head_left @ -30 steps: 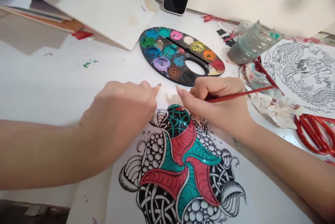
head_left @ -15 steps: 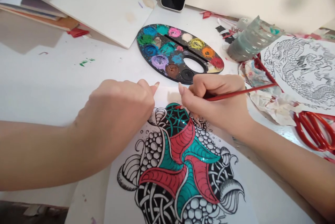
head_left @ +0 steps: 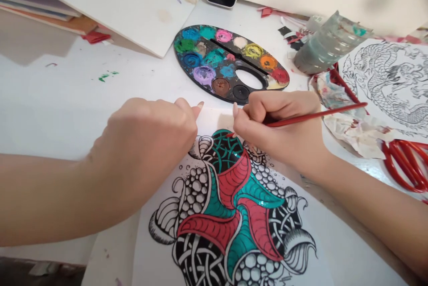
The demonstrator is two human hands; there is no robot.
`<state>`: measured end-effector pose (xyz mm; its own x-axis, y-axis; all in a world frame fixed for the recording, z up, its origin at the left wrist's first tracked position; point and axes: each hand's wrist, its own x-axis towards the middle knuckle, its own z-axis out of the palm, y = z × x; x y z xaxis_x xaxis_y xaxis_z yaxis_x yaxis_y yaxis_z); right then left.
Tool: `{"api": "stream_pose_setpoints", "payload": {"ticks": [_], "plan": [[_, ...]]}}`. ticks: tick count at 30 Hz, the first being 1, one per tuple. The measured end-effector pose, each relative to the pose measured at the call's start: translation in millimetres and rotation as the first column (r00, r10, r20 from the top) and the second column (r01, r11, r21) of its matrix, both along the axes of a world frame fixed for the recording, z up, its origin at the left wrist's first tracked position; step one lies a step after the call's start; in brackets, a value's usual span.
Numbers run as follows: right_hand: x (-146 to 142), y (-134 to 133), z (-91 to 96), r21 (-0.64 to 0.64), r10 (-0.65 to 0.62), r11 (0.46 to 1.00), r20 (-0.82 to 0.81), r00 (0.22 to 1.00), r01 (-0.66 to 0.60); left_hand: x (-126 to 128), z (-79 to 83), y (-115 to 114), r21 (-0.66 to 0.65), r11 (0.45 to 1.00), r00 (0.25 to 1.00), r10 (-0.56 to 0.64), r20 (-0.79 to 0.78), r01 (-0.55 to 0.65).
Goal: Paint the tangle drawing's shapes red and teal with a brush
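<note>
White table point(head_left: 50, 98) holds a painted pattern drawing point(head_left: 230, 214) at near centre, its long axis running near to far. Oval paint palette point(head_left: 200, 81) sits just beyond it; red scissors point(head_left: 404, 165) lie far right. R hand point(head_left: 287, 130) is closer to the drawing's painted top, fingers pinching a red brush point(head_left: 317, 116), handle slanting right, tip at the teal area (bristles hidden behind fingers). L hand point(head_left: 147, 143) is curled, empty, at the far-left edge; paper contact can't be told.
</note>
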<state>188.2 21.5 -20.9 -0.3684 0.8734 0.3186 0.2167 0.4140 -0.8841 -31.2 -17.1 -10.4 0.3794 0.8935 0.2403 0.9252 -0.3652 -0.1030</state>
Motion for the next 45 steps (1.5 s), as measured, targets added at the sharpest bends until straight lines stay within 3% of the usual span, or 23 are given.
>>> {"api": "stream_pose_setpoints", "payload": {"ticks": [8,15,21,25,30,35,38,45], "plan": [[0.0,-1.2,0.5,-0.031,-0.033,0.999,0.008,0.999,0.033,5.4,2.6,2.3,-0.029,0.998,0.977,0.042,-0.210,-0.049],[0.0,-0.1,-0.9,0.005,0.010,1.000,0.002,1.000,-0.010,-1.1,2.6,0.9,-0.066,0.996,0.998,0.053,-0.045,-0.056],[1.0,-0.2,-3.1,0.014,0.046,0.999,0.030,0.998,-0.047,9.1,1.2,4.1,-0.053,0.992,0.968,0.098,-0.232,-0.114],[1.3,-2.0,-3.4,0.002,0.006,1.000,0.035,0.999,-0.006,11.7,3.9,3.8,-0.103,0.982,0.959,0.127,-0.252,-0.157],[2.0,-1.0,-3.5,0.000,0.044,0.999,0.057,0.997,-0.044,8.1,0.4,2.9,-0.127,0.984,0.965,0.091,-0.247,-0.126],[1.9,0.2,-4.2,0.023,0.024,0.999,0.045,0.999,-0.025,20.4,8.5,8.8,-0.186,0.946,0.939,0.209,-0.274,-0.265],[1.7,0.6,-4.5,0.006,0.052,0.999,0.041,0.998,-0.052,28.4,19.4,10.9,-0.258,0.895,0.890,0.251,-0.381,-0.363],[2.8,1.3,-4.2,-0.009,0.070,0.997,0.022,0.997,-0.070,35.0,24.8,9.4,-0.246,0.920,0.810,0.116,-0.575,-0.306]]}}
